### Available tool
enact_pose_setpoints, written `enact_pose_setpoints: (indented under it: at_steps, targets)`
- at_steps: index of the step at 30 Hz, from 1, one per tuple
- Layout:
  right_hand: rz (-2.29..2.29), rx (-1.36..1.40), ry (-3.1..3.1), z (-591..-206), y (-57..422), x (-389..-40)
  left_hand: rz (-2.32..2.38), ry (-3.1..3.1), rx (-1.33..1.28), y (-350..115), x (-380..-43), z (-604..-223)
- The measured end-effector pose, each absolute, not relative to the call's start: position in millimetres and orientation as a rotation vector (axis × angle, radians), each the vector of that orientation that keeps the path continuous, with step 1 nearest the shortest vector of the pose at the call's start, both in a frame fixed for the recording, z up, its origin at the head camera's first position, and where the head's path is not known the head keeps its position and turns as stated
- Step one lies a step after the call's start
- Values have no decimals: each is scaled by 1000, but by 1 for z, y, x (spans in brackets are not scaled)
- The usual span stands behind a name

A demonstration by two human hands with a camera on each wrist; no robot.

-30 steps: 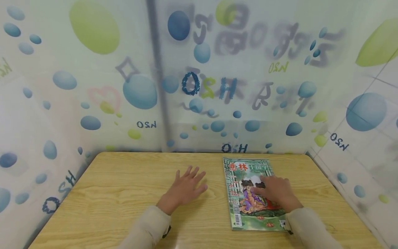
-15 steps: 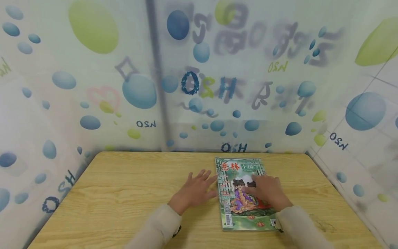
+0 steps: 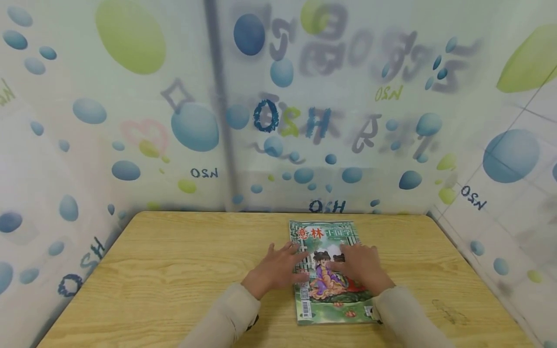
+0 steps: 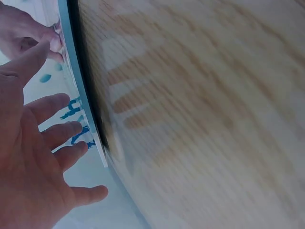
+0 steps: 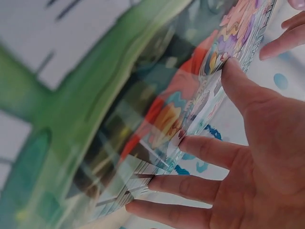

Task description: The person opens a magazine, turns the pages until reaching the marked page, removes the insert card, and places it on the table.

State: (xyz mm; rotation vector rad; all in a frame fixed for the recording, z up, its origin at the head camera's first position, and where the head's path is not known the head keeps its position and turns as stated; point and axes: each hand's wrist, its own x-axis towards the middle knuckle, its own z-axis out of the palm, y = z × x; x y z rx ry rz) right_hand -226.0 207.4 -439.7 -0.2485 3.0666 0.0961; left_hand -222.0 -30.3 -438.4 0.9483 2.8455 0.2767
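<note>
A magazine with a green illustrated cover and red title lettering lies flat on the wooden table. My right hand touches its cover on the right side; in the right wrist view the fingertips press on the glossy picture, fingers spread and fairly straight. My left hand is at the magazine's left edge, its fingers spread over the border. In the left wrist view the left hand has extended fingers beside the magazine's thin edge and grips nothing; contact there is hard to tell.
A wall printed with blue and green drops and mirrored lettering rises behind the table, with similar panels on both sides. A dark scribbled mark is on the tabletop at the right front.
The magazine has slid leftward under my right hand, which moved along with it. My left hand has shifted right and come from bare table to the magazine's left edge.
</note>
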Motion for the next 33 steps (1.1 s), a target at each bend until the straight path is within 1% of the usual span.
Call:
enact_pose_setpoints:
  at_steps: [9, 20, 33]
  targets:
    - [124, -263, 3088, -441, 193, -228, 166, 2858, 886, -38, -222, -442]
    - [91, -304, 3104, -442, 184, -229, 135, 2870, 903, -47, -224, -441]
    - [80, -512, 3101, -437, 181, -226, 235, 2847, 801, -63, -223, -434]
